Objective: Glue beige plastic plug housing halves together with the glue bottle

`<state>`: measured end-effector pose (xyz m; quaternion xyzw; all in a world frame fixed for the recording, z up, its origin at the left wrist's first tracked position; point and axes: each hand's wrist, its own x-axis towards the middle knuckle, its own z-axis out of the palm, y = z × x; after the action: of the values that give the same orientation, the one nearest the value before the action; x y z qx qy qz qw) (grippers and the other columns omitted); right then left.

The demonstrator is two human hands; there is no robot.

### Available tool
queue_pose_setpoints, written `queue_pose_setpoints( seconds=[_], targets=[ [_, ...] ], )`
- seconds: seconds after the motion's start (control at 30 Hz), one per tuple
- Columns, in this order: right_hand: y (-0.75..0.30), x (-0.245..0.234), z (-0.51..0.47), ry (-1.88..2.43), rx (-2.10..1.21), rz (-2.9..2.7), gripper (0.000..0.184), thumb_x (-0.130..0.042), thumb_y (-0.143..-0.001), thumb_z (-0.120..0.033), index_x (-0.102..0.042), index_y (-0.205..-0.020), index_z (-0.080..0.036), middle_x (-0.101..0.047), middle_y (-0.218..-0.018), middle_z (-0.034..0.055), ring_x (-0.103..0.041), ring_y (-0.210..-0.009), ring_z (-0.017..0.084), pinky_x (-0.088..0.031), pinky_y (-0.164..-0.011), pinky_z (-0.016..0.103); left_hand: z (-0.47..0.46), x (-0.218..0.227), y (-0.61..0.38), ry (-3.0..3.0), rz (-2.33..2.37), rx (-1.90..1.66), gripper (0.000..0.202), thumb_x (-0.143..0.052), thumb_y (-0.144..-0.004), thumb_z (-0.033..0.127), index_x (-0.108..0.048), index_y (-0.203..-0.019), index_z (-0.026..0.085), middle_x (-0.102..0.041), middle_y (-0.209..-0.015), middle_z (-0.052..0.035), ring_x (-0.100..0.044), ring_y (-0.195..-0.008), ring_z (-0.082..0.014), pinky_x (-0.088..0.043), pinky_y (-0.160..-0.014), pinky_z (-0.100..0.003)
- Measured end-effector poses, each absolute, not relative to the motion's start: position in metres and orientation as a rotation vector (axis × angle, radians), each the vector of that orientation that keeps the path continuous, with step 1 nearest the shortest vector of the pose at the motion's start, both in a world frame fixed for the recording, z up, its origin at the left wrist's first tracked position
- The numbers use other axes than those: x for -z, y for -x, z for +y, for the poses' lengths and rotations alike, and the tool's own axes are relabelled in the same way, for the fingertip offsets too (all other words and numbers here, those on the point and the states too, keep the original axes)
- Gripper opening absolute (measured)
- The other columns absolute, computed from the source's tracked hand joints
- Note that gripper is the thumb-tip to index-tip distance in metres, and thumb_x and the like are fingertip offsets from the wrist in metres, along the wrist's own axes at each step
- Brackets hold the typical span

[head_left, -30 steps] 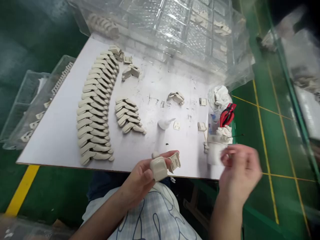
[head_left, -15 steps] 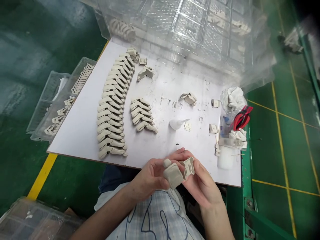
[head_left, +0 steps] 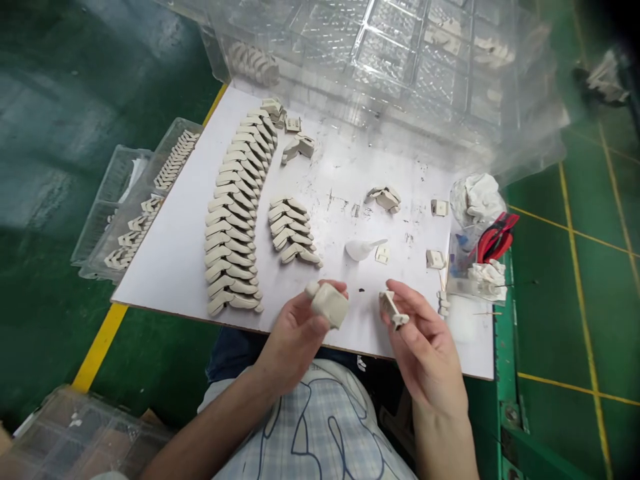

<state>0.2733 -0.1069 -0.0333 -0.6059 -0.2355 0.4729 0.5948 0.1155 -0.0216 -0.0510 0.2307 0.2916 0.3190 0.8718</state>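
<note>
The left hand (head_left: 295,333) holds a beige block part (head_left: 327,303). The fingers (head_left: 334,288) curl round it from behind and the thumb presses on its near side, so the hand is closed snugly on the part. The part sits tilted, with a small round knob at its 10 o'clock end.

The right hand (head_left: 425,347) holds a small flat beige clip (head_left: 391,309). The thumb and first finger (head_left: 410,297) pinch it by its edges. The other fingers are loosely bent below, not touching the clip. The clip is at 3 o'clock from the block part, and the two pieces are apart with a gap between them.

Both hands hover over the near edge of the white board (head_left: 165,267). At 10 o'clock from the left hand lies a long row of beige curved parts (head_left: 235,213), stacked like scales. A short row of curved parts (head_left: 293,230) lies just beside it, at 12 o'clock from the left hand. A small white nozzle bottle (head_left: 363,249) lies on its side at 12 o'clock from the gap between the hands. Red-handled pliers (head_left: 495,237) stand in a clear cup (head_left: 457,267) at 1 o'clock from the right hand. Clear plastic trays (head_left: 400,60) sit at the far side of the board.
</note>
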Motion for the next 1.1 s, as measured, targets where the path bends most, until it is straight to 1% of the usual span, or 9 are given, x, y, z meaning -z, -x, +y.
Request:
queue_pose_setpoints(
  seconds=[0.07, 0.1, 0.23, 0.5, 0.63, 0.8, 0.87, 1.0, 1.1],
  targets=[
    [-0.267, 0.033, -0.106, 1.499, -0.859, -0.688, 0.032, -0.078, -0.083, -0.032, -0.074, -0.114, -0.033, -0.064, -0.101, 0.0031, -0.058, -0.085, 0.015, -0.051, -0.079, 0.029, -0.026, 0.052, -0.121, -0.348, 0.732, -0.701, 0.049, -0.089, -0.063, 0.053, -0.078, -0.102, 0.025, -0.071, -0.094, -0.0035, -0.062, -0.093, -0.0191, -0.049, -0.09, -0.033],
    [-0.263, 0.032, -0.105, 1.521, -0.791, -0.766, 0.032, -0.077, -0.083, -0.027, -0.074, -0.114, -0.034, -0.063, -0.101, 0.0025, -0.058, -0.086, 0.015, -0.05, -0.079, 0.028, -0.028, 0.052, -0.123, -0.31, 0.753, -0.695, 0.051, -0.091, -0.061, 0.051, -0.077, -0.102, 0.024, -0.071, -0.091, -0.0028, -0.061, -0.09, -0.0182, -0.049, -0.089, -0.033],
    [-0.251, 0.029, -0.101, 1.566, -0.708, -0.971, 0.038, -0.076, -0.083, -0.018, -0.072, -0.118, -0.034, -0.063, -0.101, 0.0029, -0.059, -0.094, 0.018, -0.053, -0.081, 0.031, -0.029, 0.048, -0.127, -0.284, 0.776, -0.681, 0.055, -0.092, -0.058, 0.05, -0.075, -0.102, 0.022, -0.074, -0.093, -0.0029, -0.065, -0.094, -0.0209, -0.046, -0.097, -0.037],
    [-0.249, 0.029, -0.101, 1.596, -0.66, -1.046, 0.038, -0.074, -0.084, -0.018, -0.071, -0.119, -0.032, -0.065, -0.104, 0.0055, -0.062, -0.098, 0.021, -0.057, -0.084, 0.037, -0.028, 0.049, -0.125, -0.373, 0.796, -0.698, 0.051, -0.093, -0.058, 0.046, -0.077, -0.099, 0.021, -0.078, -0.091, -0.0036, -0.069, -0.092, -0.0208, -0.051, -0.09, -0.033],
    [-0.251, 0.028, -0.101, 1.587, -0.715, -1.047, 0.038, -0.074, -0.084, -0.017, -0.071, -0.118, -0.032, -0.064, -0.104, 0.0045, -0.061, -0.098, 0.02, -0.056, -0.084, 0.035, -0.028, 0.05, -0.123, -0.46, 0.798, -0.669, 0.049, -0.094, -0.06, 0.038, -0.078, -0.102, 0.02, -0.08, -0.097, -0.0071, -0.071, -0.096, -0.0243, -0.054, -0.092, -0.036],
    [-0.251, 0.025, -0.102, 1.604, -0.814, -1.026, 0.036, -0.075, -0.084, -0.018, -0.07, -0.116, -0.032, -0.066, -0.101, 0.0027, -0.062, -0.097, 0.019, -0.055, -0.084, 0.032, -0.03, 0.05, -0.122, -0.507, 0.834, -0.711, 0.044, -0.093, -0.061, 0.035, -0.078, -0.099, 0.021, -0.081, -0.094, -0.0047, -0.073, -0.094, -0.024, -0.058, -0.087, -0.035],
    [-0.25, 0.026, -0.101, 1.603, -0.809, -0.996, 0.037, -0.076, -0.083, -0.019, -0.07, -0.116, -0.033, -0.066, -0.102, 0.0022, -0.062, -0.097, 0.018, -0.055, -0.084, 0.031, -0.031, 0.047, -0.122, -0.594, 0.849, -0.724, 0.038, -0.09, -0.066, 0.034, -0.078, -0.1, 0.02, -0.08, -0.097, -0.0051, -0.073, -0.096, -0.0243, -0.058, -0.089, -0.035],
    [-0.243, 0.03, -0.098, 1.584, -0.782, -0.776, 0.035, -0.079, -0.081, -0.024, -0.071, -0.114, -0.032, -0.069, -0.103, 0.0016, -0.067, -0.091, 0.017, -0.057, -0.081, 0.029, -0.032, 0.042, -0.12, -0.975, 0.802, -0.788, 0.032, -0.076, -0.082, 0.022, -0.073, -0.114, 0.024, -0.078, -0.111, -0.0046, -0.071, -0.106, -0.0221, -0.056, -0.096, -0.034],
    [-0.235, 0.034, -0.098, 1.523, -0.896, -0.562, 0.032, -0.081, -0.079, -0.028, -0.072, -0.11, -0.029, -0.074, -0.096, 0.0012, -0.07, -0.084, 0.016, -0.059, -0.076, 0.027, -0.031, 0.046, -0.119, -1.405, 0.774, -0.945, 0.027, -0.071, -0.084, 0.011, -0.074, -0.106, 0.025, -0.078, -0.113, -0.0043, -0.072, -0.105, -0.0202, -0.056, -0.093, -0.031]
  ],
)
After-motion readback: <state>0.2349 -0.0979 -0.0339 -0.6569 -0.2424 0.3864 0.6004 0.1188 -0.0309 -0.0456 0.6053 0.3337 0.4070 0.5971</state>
